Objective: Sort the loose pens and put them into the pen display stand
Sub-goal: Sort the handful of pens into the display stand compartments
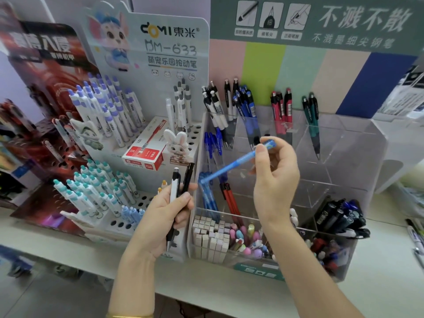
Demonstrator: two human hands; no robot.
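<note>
My right hand (274, 177) pinches a light blue pen (236, 162) near its top end, tilted with its lower tip over the clear acrylic pen display stand (348, 143). The tip hangs just above several blue pens (210, 198) in a left compartment. My left hand (165, 216) grips a white-and-black pen (174, 191) and a black pen (187, 177), both upright, in front of the white perforated stand (146, 198). Compartments at the back of the acrylic stand hold black-and-white, blue, red and green pens.
A red-and-white pen box (144, 152) lies on the white stand beside a rabbit figure (177, 145). Purple-capped and teal-capped pens fill its holes. Front acrylic bins hold erasers (211, 239), pastel pens and dark markers (339, 216). A red display stands at the left; loose pens lie far right.
</note>
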